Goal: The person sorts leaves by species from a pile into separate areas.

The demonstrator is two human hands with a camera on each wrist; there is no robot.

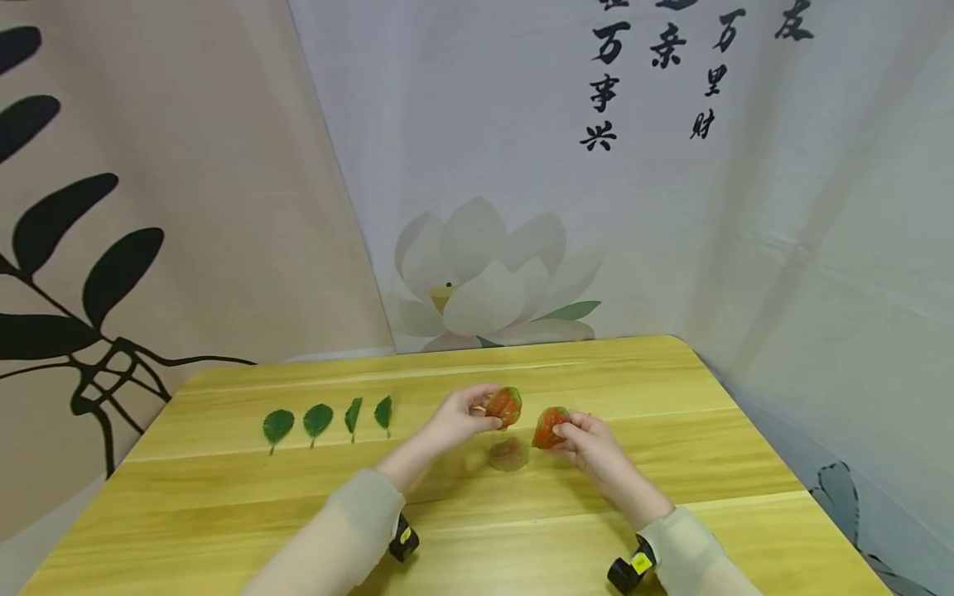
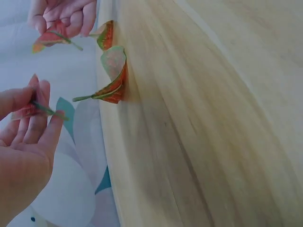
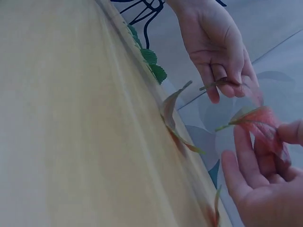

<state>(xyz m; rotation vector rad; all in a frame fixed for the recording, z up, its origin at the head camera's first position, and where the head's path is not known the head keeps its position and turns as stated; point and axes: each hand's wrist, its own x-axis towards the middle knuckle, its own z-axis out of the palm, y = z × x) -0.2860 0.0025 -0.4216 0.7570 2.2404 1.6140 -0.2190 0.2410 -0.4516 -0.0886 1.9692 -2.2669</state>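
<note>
Two hands [image 1: 464,414] [image 1: 592,447] pinch two reddish leaves [image 1: 504,406] [image 1: 549,428].

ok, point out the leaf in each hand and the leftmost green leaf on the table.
Left-hand leaf [image 1: 508,405], head view: middle of its orange-red face.
Right-hand leaf [image 3: 264,124], right wrist view: middle of its blade.
Leftmost green leaf [image 1: 279,425], head view: middle of its blade.

Over the table [image 1: 507,571], we hold both forearms [image 1: 417,457] stretched forward and angled inward, our left hand [image 1: 464,414] slightly nearer the table's far edge than our right hand [image 1: 592,445], both pinching.
</note>
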